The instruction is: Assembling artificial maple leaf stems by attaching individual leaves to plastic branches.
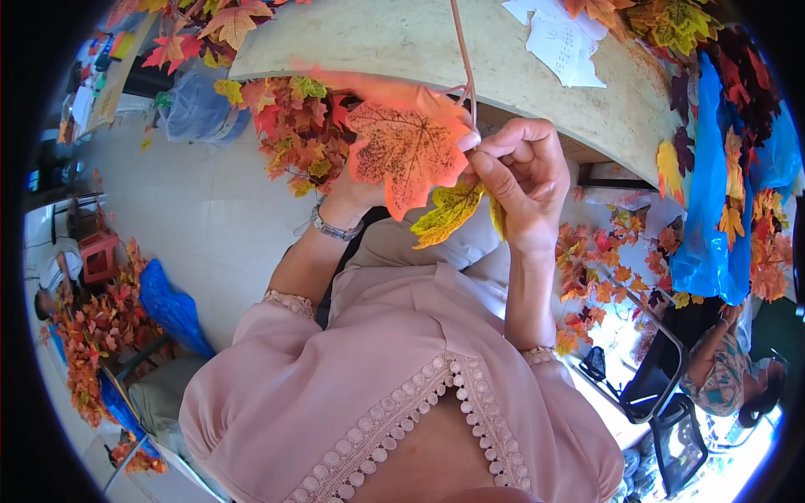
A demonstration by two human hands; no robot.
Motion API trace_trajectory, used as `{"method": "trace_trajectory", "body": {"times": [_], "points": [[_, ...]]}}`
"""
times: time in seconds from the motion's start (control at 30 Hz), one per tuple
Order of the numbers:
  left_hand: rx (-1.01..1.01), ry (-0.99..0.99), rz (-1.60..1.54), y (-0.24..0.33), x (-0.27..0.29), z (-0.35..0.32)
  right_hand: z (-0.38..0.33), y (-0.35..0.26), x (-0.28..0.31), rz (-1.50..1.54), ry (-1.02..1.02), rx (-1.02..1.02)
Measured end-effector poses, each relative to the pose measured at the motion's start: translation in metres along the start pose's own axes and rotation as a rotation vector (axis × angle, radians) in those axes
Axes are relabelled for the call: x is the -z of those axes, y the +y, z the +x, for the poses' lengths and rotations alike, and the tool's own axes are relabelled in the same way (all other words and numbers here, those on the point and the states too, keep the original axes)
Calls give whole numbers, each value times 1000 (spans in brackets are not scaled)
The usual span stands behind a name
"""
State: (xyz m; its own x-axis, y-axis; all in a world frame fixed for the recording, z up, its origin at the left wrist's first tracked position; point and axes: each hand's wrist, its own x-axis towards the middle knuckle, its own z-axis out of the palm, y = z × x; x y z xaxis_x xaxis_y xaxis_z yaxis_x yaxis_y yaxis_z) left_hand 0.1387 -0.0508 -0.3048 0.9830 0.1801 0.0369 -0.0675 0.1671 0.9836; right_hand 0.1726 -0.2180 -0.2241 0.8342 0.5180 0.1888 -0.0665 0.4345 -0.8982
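While pinching the near end of a slender brown stem (462,42) between thumb and forefinger of the right hand (528,180), also reaching in from the left with the left hand (360,189). Mostly hidden, on that side, behind a large orange leaf (407,147) with dark speckles; just a thumb tip visible close to the stem. Cannot tell whether clamped on anything with those covered fingers. Spread flat toward view just left of the stem, at the near edge of a pale table (352,42): that same orange leaf. Just nearer than the pinch, a yellow-green leaf (449,214), with its tip pointing left. Around the left wrist, a silvery band (335,225).

On the far right of the table, torn white paper (566,46). Below the table's left end, a thick bunch of mixed leaves (293,126) in red, orange and yellow. Farther left, on the pale floor (184,193), a clear bluish bag (197,109). At near left, a heap of orange leaves (101,335) beside blue sheeting (172,306). At right, hanging blue plastic (704,201) among leaves; nearer, another person (717,373) in a patterned top, well apart from both hands.
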Motion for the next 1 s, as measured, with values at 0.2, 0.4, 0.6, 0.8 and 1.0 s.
{"method": "trace_trajectory", "body": {"times": [0.2,0.4,0.6,0.8,1.0], "points": [[-58,77,89,14,-16,-5,3,-6,-3,113,38,-55],[26,-184,-425,26,-8,4,16,6,12,258,30,-104],[371,-443,-517,60,4,9,33,21,39,478,-23,-111],[408,-587,-661,74,27,8,48,29,12,708,-221,-128],[166,-40,-104,118,40,-7,101,56,-12,529,-370,-132]]}}
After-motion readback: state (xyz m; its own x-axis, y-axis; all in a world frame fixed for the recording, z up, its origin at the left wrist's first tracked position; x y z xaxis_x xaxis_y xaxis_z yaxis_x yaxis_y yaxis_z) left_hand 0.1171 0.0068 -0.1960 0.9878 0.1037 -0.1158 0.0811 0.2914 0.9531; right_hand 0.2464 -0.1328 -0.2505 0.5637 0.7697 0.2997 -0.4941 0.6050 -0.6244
